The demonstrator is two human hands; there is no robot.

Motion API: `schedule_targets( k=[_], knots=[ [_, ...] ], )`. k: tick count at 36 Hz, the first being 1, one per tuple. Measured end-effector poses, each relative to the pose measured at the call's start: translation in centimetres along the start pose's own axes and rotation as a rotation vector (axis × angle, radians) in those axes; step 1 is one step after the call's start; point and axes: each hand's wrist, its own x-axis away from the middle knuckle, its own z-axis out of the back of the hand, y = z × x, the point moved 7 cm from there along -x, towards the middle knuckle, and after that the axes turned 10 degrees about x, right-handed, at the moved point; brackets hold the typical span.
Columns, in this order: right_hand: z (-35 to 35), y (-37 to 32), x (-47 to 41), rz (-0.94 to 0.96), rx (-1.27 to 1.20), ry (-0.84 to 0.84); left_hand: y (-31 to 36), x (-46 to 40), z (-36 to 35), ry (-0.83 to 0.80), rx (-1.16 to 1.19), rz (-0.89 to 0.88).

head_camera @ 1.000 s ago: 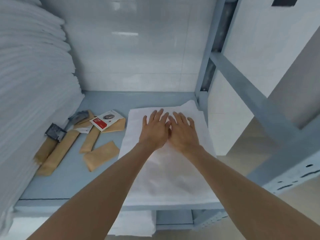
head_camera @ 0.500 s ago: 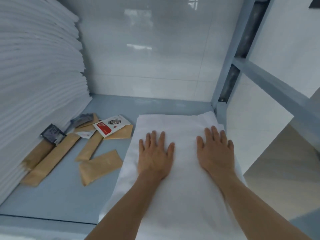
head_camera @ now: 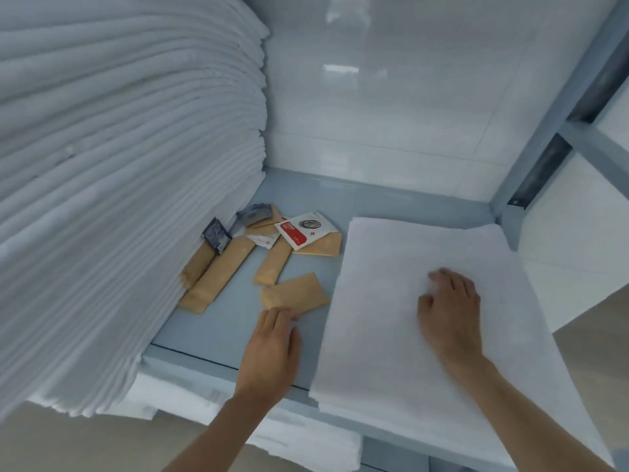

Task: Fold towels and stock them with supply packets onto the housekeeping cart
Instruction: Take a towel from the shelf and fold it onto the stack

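At lower right of the frame the folded towel point(head_camera: 425, 335) lies flat on the cart shelf point(head_camera: 238, 335) — the right hand point(head_camera: 449, 308) rests on it, fingers loosely curled, grasping nothing. At lower centre the left hand point(head_camera: 272, 349) reaches its fingertips to the nearest tan packet point(head_camera: 294, 294) — whether it pinches it I cannot tell.

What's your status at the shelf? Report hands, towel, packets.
Left hand open, fingertips at the nearest tan packet. Right hand rests on the folded towel. Nothing blocking the packets.
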Motion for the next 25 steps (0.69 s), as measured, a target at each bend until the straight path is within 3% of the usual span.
schedule_targets(
  k=[4,8,14,25],
  knots=[
    [-0.4,-7.3,2.6,0.175,-0.107,-0.015,-3.2,1.6,3.3,0.065,0.066,0.082],
    [-1.6,-14.2,5.3,0.326,-0.171,-0.127,-6.8,1.9,5.4,0.073,0.258,0.322],
    [-5.7,-20.4,8.8,0.518,-0.004,-0.36,-10.9,1.7,7.1,0.132,0.63,0.697],
    [-7.5,-21.6,6.8,0.365,0.017,-0.265,-11.7,-0.3,6.5,0.128,0.783,0.636]
  ],
)
